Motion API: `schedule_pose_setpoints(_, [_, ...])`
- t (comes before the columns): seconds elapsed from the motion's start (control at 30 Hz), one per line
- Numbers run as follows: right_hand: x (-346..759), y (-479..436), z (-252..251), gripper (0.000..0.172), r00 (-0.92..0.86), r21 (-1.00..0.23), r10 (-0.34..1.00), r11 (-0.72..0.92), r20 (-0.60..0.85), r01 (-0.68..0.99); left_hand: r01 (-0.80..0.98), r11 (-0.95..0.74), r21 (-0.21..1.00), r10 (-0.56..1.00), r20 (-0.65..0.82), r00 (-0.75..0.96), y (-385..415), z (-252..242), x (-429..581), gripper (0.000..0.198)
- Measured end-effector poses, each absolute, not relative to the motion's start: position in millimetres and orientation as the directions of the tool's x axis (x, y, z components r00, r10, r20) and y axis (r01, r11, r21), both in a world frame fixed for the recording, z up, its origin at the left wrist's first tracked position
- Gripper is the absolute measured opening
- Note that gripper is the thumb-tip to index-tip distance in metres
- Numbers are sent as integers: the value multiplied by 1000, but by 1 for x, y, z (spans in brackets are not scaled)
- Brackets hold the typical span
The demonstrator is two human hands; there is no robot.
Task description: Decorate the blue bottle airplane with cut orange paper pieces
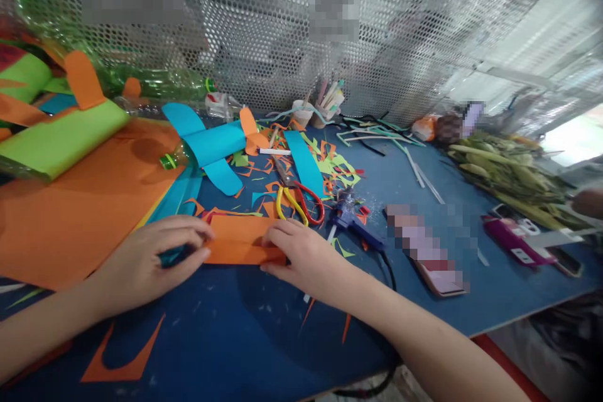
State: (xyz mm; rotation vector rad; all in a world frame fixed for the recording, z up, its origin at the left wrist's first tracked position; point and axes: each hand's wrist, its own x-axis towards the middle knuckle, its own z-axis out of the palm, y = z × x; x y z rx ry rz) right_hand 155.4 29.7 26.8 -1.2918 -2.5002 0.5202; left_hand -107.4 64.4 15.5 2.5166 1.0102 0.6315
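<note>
A small folded piece of orange paper (238,242) lies on the blue table (226,326) in front of me. My left hand (146,260) pinches its left end, fingers closed on the edge. My right hand (306,257) presses and grips the right end, fingertips on the fold. Just behind the paper lie scissors (296,198) with red and yellow handles and a blue glue gun (351,223).
A blue paper-covered bottle plane (211,144) and a green one (56,135) sit at the back left on a large orange sheet (80,201). Paper scraps, cups of sticks (325,107), green leaves (509,169), a purple cutter (516,242) and a perforated metal screen surround the work spot.
</note>
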Motion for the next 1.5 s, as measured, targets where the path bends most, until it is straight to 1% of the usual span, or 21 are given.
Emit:
schedule_pose_setpoints(0.1, [156,30,28,17,-505,-520,852,498,141,695,618,-609,496,762,152,630,62,27,-97,56])
schedule_pose_setpoints(0.13, [156,30,29,17,-480,-556,863,480,159,679,632,-572,523,780,109,616,63,31,-92,66])
schedule_pose_setpoints(0.17, [157,31,31,16,-452,-596,875,459,174,659,635,-529,562,799,79,596,65,36,-88,70])
schedule_pose_setpoints(0.23, [159,33,35,14,-388,-691,899,412,202,594,600,-429,675,842,59,536,73,45,-80,69])
schedule_pose_setpoints(0.3, [162,36,39,13,-320,-794,922,357,217,492,489,-344,802,876,86,474,85,53,-73,68])
schedule_pose_setpoints(0.37, [164,39,43,17,-264,-896,946,277,190,348,362,-290,886,881,100,462,100,58,-70,64])
schedule_pose_setpoints(0.43, [166,43,45,23,-252,-968,961,167,117,188,228,-232,946,874,99,476,114,60,-69,47])
schedule_pose_setpoints(0.53, [166,46,47,23,-284,-1000,959,11,3,28,71,-141,987,884,93,458,128,58,-66,30])
schedule_pose_setpoints(0.63, [167,47,46,26,-271,-994,959,-99,-83,-47,84,-11,996,877,-31,480,131,57,-57,26])
schedule_pose_setpoints(0.73, [168,50,42,28,-240,-985,962,-153,-130,-82,173,25,985,796,-125,593,132,58,-45,30])
schedule_pose_setpoints(0.83, [171,55,35,28,-204,-985,968,-162,-147,-59,227,-37,973,682,-141,718,136,55,-37,35])
schedule_pose_setpoints(0.93, [173,61,29,28,-174,-996,981,-82,-84,16,262,-118,958,651,-125,749,143,50,-32,40])
schedule_pose_setpoints(1.03, [174,64,24,27,-151,-989,989,26,4,146,259,-136,956,641,-114,759,147,43,-29,39])
schedule_pose_setpoints(1.1, [176,65,23,23,-158,-962,986,86,46,258,258,-142,956,634,-113,765,148,38,-29,37])
schedule_pose_setpoints(1.17, [180,65,25,19,-149,-884,983,166,111,437,277,-176,945,623,-111,774,149,33,-30,34])
schedule_pose_setpoints(1.23, [186,64,28,19,-125,-700,969,239,212,673,294,-229,928,608,-100,787,149,30,-32,30])
schedule_pose_setpoints(1.3, [190,65,30,19,-111,-428,950,234,292,873,300,-248,921,599,-97,795,148,28,-36,27])
schedule_pose_setpoints(1.37, [191,66,29,20,-125,-198,947,189,297,962,293,-212,932,586,-119,801,146,27,-39,29])
schedule_pose_setpoints(1.4, [190,68,27,22,-130,-120,953,169,275,978,281,-188,941,574,-127,809,146,27,-40,34])
schedule_pose_setpoints(1.43, [188,69,26,24,-126,-72,961,147,246,986,262,-168,950,556,-128,821,146,26,-41,40])
schedule_pose_setpoints(1.5, [182,72,24,26,-93,-44,977,103,192,994,215,-141,966,514,-114,850,146,25,-42,52])
